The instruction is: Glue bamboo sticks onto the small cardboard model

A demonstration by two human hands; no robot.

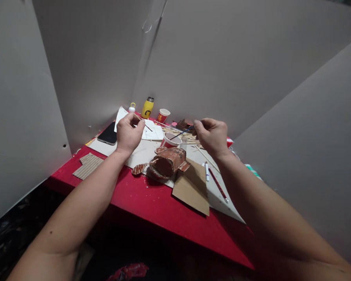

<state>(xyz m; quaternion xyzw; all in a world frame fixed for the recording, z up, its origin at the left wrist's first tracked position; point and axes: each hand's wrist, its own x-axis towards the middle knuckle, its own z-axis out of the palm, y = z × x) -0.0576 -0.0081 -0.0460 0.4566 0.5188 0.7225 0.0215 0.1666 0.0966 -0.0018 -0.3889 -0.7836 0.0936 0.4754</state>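
My left hand [129, 133] is raised over the back left of the table, its fingers pinched around a thin brown stick [148, 127]. Across from it, my right hand [211, 134] grips a slim blue paintbrush [183, 132], whose tip reaches into a red and white paper cup [167, 143]. In front of the cup lies a hollow cardboard model [177, 157] painted reddish brown, its round opening turned toward me. A brown-and-white striped piece [139, 168] on a stick sits at its left.
Cardboard [193, 187], a white marker [207, 171] and a dark red pencil [218, 186] lie on the right. A phone [108, 134] and corrugated cardboard [88, 165] are left. Behind stand a yellow bottle [148, 107] and another cup [163, 116], near scattered sticks [187, 138]. Grey walls enclose the red table [152, 207].
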